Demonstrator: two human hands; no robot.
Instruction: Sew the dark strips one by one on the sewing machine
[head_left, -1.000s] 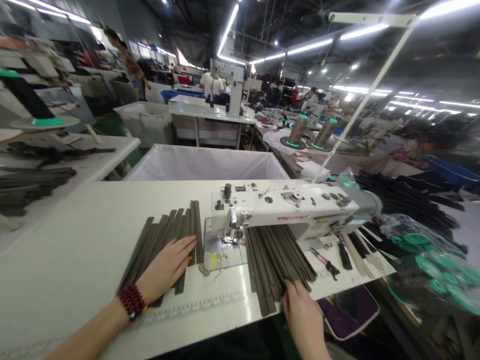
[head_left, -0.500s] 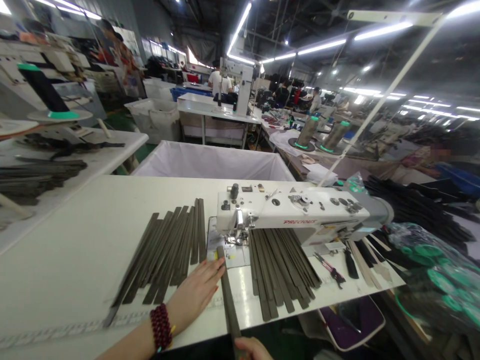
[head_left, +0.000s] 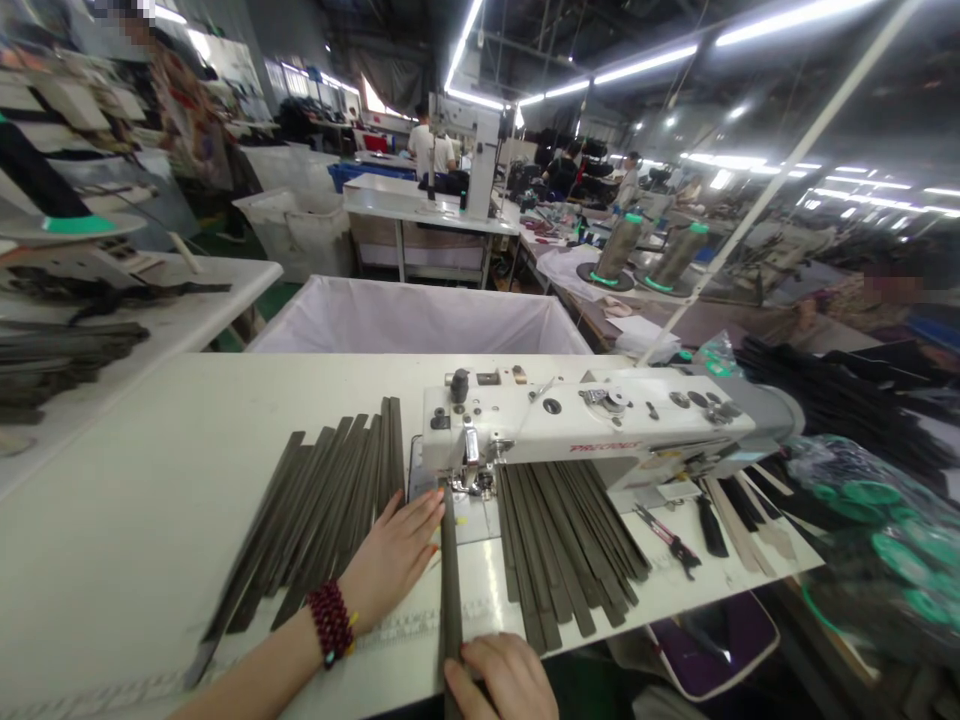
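Your left hand (head_left: 394, 565) lies flat, fingers extended onto the far end of a gray-brown strip (head_left: 451, 580) near the sewing machine (head_left: 592, 420); your right hand (head_left: 502, 678) pinches its near part. Loose strips (head_left: 322, 500) lie left of your left fingers; a fanned bundle (head_left: 559, 545) spreads beyond your right ones.

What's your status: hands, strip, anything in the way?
Left hand flat, touching far end of strip; right hand holding near end. Strip's tip by presser foot. Loose strips either side; nothing else seen across it.
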